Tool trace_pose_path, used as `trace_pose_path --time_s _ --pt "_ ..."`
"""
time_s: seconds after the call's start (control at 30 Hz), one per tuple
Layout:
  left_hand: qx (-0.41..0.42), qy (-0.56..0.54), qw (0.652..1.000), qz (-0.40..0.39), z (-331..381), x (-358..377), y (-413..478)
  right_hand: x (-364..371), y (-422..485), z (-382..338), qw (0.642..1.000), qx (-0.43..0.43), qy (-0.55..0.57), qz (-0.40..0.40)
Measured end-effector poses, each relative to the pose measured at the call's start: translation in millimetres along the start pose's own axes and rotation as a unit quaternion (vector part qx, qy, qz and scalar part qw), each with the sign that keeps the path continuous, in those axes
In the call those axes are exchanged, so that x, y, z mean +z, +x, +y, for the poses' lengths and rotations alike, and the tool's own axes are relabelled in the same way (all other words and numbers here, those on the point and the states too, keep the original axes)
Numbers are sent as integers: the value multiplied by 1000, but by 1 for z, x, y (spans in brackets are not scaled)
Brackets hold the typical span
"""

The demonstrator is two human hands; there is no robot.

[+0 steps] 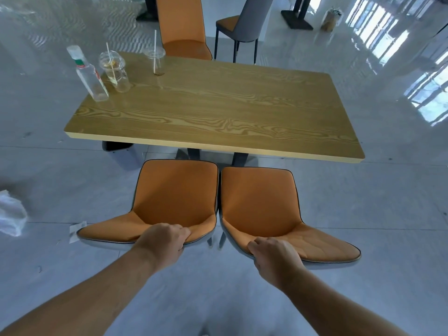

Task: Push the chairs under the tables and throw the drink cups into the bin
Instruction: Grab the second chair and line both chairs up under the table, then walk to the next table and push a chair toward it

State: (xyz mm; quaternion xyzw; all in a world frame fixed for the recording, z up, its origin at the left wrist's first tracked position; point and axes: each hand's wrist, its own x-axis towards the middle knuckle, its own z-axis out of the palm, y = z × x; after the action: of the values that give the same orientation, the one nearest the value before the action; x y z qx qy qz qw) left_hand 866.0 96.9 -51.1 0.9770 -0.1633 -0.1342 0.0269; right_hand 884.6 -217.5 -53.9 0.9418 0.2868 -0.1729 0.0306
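clear bottle (pixel 88 73) upright, crumpled white plastic bag (pixel 11 214) on floor

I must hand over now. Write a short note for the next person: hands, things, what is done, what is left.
Left hand grips the top edge of the left chair; right hand grips the right chair.
Both chairs stand side by side before the table, not yet pushed under.
Two cups with straws, near cup and far cup, stand on the table's far left beside a bottle.
Done: nothing visible.
Left: push chairs in, bin the cups. No bin in view.
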Motion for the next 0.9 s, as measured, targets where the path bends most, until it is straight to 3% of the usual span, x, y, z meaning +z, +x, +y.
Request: trace_pose_path --time_s 0.17,0.27,0.4,0.5,0.7,0.9 --pt "-17 18 996 -80 5 -12 11 -8 5 -1 999 -8 -7 -30" --pt "-37 20 989 -139 11 -58 32 -46 8 11 998 30 8 -46" --pt "-80 -48 995 26 33 -178 80 -154 3 69 973 128 83 172" --pt "-62 -47 983 164 75 -286 117 -256 -24 127 941 178 67 280" --pt "20 -39 950 309 209 -469 164 -408 -135 238 882 221 21 416" --pt "86 0 912 402 384 -598 200 -496 -283 373 828 250 -47 500"
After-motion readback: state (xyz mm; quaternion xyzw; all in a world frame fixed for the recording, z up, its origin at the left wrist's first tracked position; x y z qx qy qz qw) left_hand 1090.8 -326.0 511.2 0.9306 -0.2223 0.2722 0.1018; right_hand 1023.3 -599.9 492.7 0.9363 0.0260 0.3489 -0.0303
